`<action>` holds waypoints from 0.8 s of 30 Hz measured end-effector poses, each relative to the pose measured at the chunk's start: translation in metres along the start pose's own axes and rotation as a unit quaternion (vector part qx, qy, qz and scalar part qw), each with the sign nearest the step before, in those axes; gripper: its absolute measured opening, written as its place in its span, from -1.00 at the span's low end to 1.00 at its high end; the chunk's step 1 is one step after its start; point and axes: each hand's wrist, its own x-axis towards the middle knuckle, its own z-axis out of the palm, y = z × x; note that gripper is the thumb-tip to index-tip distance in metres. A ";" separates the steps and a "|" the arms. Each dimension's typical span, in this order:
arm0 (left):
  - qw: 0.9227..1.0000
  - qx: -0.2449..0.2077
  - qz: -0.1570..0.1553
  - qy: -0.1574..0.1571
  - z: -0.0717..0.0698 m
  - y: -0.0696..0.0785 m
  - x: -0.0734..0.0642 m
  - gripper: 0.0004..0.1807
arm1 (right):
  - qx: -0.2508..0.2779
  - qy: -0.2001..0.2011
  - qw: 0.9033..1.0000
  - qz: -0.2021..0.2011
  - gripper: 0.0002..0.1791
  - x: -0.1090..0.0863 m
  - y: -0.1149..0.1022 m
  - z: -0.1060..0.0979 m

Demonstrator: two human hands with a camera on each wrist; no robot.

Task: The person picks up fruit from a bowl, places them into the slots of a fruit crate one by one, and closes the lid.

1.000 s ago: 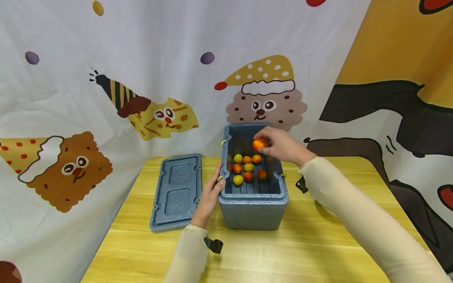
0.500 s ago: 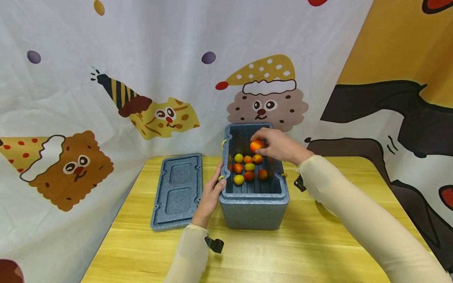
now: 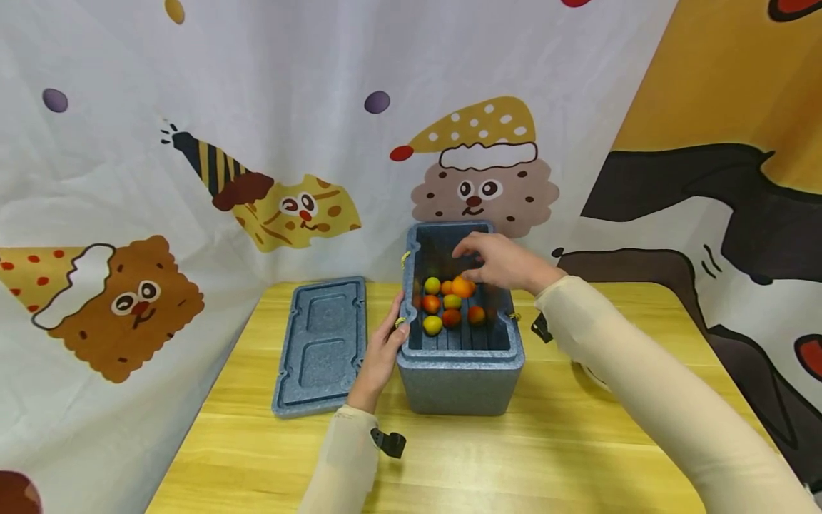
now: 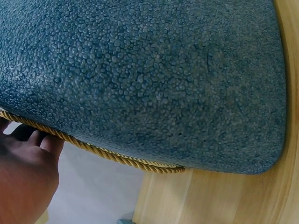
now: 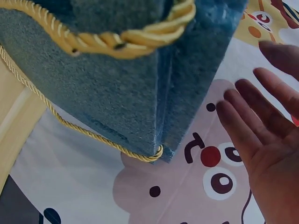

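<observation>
A grey-blue foam box (image 3: 459,385) stands on the wooden table, its top off. Inside lie several small round fruits (image 3: 452,318) in red, orange and yellow. My right hand (image 3: 507,260) hovers over the box's opening with its fingers apart and nothing between them. Below the fingertips is a bigger orange-coloured round fruit (image 3: 462,287), apart from the hand; whether it touches the other fruits I cannot tell. In the right wrist view the fingers (image 5: 250,116) are spread. My left hand (image 3: 379,357) rests against the box's left side, near a yellow rope (image 4: 112,156).
The box's matching lid (image 3: 323,343) lies on the table (image 3: 257,464) to the left. A pale round-edged thing (image 3: 592,377) shows partly under my right forearm. Behind the table hangs a printed curtain (image 3: 308,86).
My right hand has shifted slightly left and let go of the orange-coloured fruit, which has dropped lower into the box. My left hand keeps its place on the box.
</observation>
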 end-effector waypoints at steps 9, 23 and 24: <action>1.000 0.003 0.001 0.002 0.000 -0.002 0.000 -0.35 | 0.019 0.037 0.999 0.013 -0.63 -0.016 0.009 -0.010; 1.000 0.002 -0.009 0.005 0.003 -0.001 0.002 -0.37 | 0.083 0.119 0.987 0.071 -0.67 -0.069 0.050 -0.030; 1.000 0.002 -0.010 0.006 0.003 -0.001 0.002 -0.37 | 0.082 0.120 0.987 0.072 -0.67 -0.070 0.052 -0.031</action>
